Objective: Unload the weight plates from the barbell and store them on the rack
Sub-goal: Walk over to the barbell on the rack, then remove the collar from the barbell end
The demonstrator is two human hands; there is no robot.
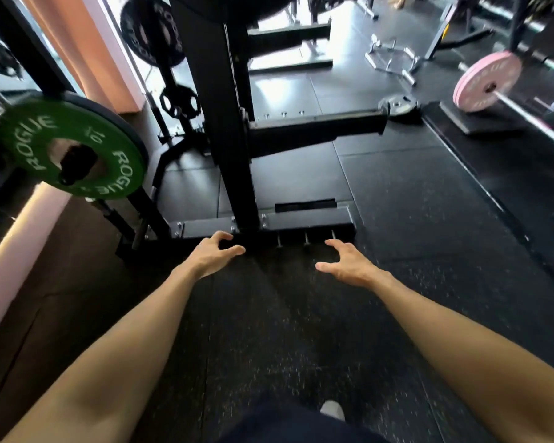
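Grip: nothing is held; both hands are stretched out in front of the body with fingers loosely spread and half curled, thumbs apart from the fingers.
Left hand [216, 252]: held in the air just in front of the black base of the rack [311, 223], touching nothing that can be seen.
Right hand [346, 262]: held level with the left, well apart from it, palm turned inward, also empty.
Green plate [72, 145]: seen to the left, hung on a peg of the rack's side post, marked with white lettering and a "10"; a dark plate is stacked just behind it.
Black plates [152, 30]: hung higher up on the rack, near the window.
Pink plates [486, 83]: loaded on the end of a barbell [525, 107] at the far right, well apart from both hands; this is judged to be the load left to strip.
Handling: the plates are judged to be heavy, rigid and rubber-coated, so not fragile and not very slippery, but awkward if tilted on the sleeve.
Where to hold: the rim is best taken with both hands on opposite sides, and the plate drawn straight along the bar.
Risk: a plate slid off one-handed may drop onto a foot [332, 410].
Floor [397, 193]: covered in dark speckled rubber mats.
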